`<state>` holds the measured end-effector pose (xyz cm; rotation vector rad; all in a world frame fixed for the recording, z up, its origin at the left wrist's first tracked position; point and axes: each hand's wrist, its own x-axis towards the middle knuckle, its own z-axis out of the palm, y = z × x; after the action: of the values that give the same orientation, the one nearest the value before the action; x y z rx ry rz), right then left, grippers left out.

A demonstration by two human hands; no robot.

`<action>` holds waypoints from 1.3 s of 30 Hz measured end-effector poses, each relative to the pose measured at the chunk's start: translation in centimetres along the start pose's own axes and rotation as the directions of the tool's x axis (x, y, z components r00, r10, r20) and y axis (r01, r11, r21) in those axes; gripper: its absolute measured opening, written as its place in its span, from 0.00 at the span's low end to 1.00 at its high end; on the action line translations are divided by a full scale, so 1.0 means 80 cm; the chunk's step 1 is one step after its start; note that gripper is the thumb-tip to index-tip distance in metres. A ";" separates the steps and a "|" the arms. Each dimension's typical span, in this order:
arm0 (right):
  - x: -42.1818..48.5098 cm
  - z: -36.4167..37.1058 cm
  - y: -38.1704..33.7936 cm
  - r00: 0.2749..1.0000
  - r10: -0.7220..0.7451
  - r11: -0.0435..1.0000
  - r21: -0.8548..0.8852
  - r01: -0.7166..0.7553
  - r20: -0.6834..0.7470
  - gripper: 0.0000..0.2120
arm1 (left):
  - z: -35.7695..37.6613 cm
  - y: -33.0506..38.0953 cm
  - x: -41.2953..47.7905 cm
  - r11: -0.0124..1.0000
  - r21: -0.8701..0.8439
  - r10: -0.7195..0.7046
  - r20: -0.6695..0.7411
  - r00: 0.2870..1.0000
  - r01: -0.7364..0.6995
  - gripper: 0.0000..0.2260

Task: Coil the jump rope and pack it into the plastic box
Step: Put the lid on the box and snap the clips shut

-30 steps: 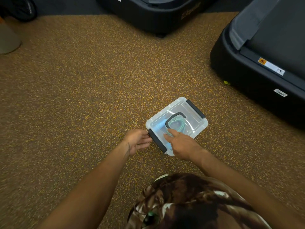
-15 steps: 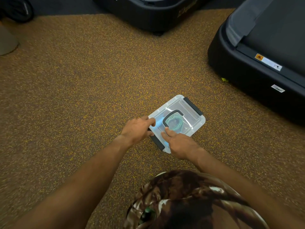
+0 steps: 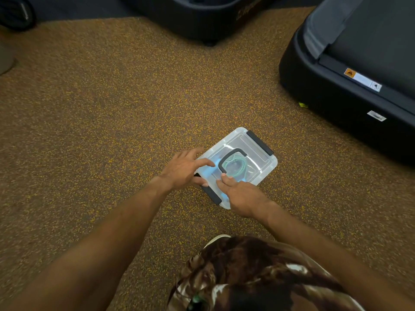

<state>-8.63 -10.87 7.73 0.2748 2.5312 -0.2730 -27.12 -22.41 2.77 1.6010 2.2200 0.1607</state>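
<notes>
Room: we look down at a gym floor of brown rubber flecked with yellow, with the dark base of a treadmill well beyond our right hand and another black machine base far ahead of both hands.
Surface: the floor around the box looks flat and bare; a small yellow-green scrap lies by the treadmill's edge.
Box: the clear plastic box sits on the floor directly under our fingertips, lid on, its dark carry handle folded flat.
Rope: the green jump rope shows through the lid as a coil, just beyond our right fingers.
Left hand: our left hand is spread open, fingers resting on the lid's near corner, gripping nothing.
Right hand: our right hand presses flat on the lid, fingers extended, gripping nothing.
Latches: the far latch looks folded down; the near latch lies between our hands, and we cannot tell if it is snapped.
Progress: we judge coiling and packing done; only seating the lid and securing the near latch may remain.
</notes>
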 end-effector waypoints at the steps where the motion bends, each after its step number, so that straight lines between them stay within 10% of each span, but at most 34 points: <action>1: 0.000 0.000 0.001 1.000 -0.003 1.000 -0.002 0.003 -0.001 0.32 | -0.002 -0.001 0.002 1.000 -0.018 0.008 0.032 0.999 -0.008 0.29; 20: 0.010 0.003 0.001 0.999 -0.014 1.000 -0.017 0.015 0.042 0.30 | 0.006 -0.009 0.003 0.962 -0.266 -0.028 0.102 0.994 0.055 0.25; 29: 0.023 0.018 -0.030 0.930 0.244 0.969 0.104 -0.224 -0.275 0.28 | 0.005 -0.014 0.011 0.967 -0.251 -0.001 0.140 0.990 0.036 0.19; 39: 0.038 0.052 -0.027 0.866 0.200 0.966 -0.056 -0.252 -0.459 0.27 | -0.007 -0.016 0.012 0.985 -0.171 0.053 0.159 0.986 -0.026 0.27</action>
<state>-9.50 -13.60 2.93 0.6519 2.9188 0.0385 -28.67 -21.89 2.64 1.5113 1.9961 0.2149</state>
